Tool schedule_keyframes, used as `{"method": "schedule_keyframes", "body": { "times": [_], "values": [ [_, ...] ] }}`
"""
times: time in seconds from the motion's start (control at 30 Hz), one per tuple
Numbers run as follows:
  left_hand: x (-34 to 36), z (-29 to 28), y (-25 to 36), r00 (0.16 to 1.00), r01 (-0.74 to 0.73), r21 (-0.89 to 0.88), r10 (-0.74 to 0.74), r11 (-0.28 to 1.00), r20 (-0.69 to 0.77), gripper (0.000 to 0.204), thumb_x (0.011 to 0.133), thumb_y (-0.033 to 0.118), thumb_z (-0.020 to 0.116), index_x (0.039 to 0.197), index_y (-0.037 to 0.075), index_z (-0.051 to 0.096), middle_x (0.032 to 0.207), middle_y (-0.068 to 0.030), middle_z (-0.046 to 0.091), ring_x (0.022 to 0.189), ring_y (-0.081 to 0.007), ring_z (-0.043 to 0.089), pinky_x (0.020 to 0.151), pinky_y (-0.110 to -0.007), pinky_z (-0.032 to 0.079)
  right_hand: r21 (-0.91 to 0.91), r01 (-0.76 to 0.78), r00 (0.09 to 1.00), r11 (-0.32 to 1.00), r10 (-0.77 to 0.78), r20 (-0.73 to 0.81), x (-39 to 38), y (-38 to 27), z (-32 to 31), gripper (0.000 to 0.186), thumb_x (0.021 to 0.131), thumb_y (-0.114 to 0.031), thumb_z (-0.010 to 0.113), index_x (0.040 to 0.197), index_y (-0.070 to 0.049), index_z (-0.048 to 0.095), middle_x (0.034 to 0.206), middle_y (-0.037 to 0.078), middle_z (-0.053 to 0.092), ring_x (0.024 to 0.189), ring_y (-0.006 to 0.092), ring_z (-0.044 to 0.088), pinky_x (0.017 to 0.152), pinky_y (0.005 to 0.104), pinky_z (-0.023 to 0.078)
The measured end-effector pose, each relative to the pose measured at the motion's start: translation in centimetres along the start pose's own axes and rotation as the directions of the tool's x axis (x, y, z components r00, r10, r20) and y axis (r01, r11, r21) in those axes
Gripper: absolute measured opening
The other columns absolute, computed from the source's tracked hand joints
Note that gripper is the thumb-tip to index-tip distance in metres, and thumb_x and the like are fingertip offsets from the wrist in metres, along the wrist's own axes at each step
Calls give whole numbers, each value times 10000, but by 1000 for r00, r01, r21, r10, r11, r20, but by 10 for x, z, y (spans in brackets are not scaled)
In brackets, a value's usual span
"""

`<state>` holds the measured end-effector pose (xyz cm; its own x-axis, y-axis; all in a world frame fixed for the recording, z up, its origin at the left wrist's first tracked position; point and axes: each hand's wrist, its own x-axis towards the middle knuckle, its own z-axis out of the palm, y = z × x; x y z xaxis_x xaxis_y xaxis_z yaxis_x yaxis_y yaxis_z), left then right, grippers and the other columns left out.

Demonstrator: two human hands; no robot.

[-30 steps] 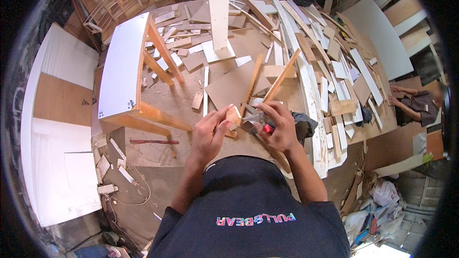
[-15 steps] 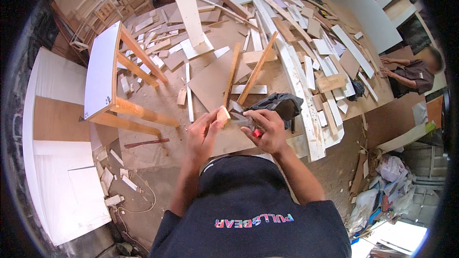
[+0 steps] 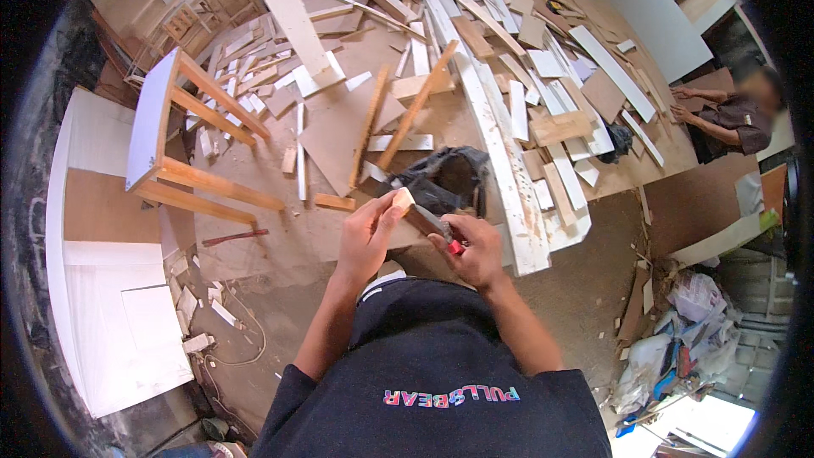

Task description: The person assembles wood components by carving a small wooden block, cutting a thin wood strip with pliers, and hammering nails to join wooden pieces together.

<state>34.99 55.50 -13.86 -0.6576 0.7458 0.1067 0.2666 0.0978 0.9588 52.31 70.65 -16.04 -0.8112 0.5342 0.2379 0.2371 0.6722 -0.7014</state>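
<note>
My left hand point(image 3: 366, 237) pinches a small pale wood block point(image 3: 404, 199), its cut end facing up. My right hand point(image 3: 473, 253) is closed around a hand tool point(image 3: 426, 219) with a dark grey blade-like part and a red bit by the palm. The tool's far end lies against or very close to the block; contact cannot be made out. Its exact kind is unclear. Just beyond both hands sits a crumpled black plastic bag point(image 3: 424, 171). A short orange-brown wood piece point(image 3: 335, 202) rests on the worktable left of the bag.
Two brown wooden strips point(image 3: 370, 127) lean beyond the bag. Long white boards point(image 3: 487, 127) run along the right, among many offcuts. A small white-topped table point(image 3: 153, 119) lies tipped on its side at left. At far right, another person point(image 3: 721, 119) reaches toward the worktable.
The view has shifted, so the worktable's contents appear farther left. The tool's blade-like part now shows more plainly, angled from the block down to my right hand. Both hands keep their holds.
</note>
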Motion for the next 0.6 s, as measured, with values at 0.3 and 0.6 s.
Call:
{"method": "schedule_keyframes", "body": {
  "times": [0.3, 0.6],
  "values": [
    [-70, 148, -9, 849, 519, -395, -512, 758, 133, 349, 1081, 322, 627, 1259, 31, 699, 794, 71, 508, 670, -15, 420, 576, -205, 328, 734, -673, 569, 92, 698, 434, -115, 170, -21, 390, 1014, -369, 711, 1221, -39, 694, 761, 17, 627, 621, 113, 613, 566, 281, 514],
    [-119, 193, -8, 735, 639, -404, -675, 654, 70, 363, 1076, 367, 606, 1245, 59, 694, 728, 66, 484, 555, -32, 385, 500, -217, 293, 408, -743, 631, 530, 758, 165, -98, 274, -17, 646, 891, -348, 785, 1406, -16, 579, 1064, 139, 699, 947, 239, 691, 870, 387, 563]
  ]
}}
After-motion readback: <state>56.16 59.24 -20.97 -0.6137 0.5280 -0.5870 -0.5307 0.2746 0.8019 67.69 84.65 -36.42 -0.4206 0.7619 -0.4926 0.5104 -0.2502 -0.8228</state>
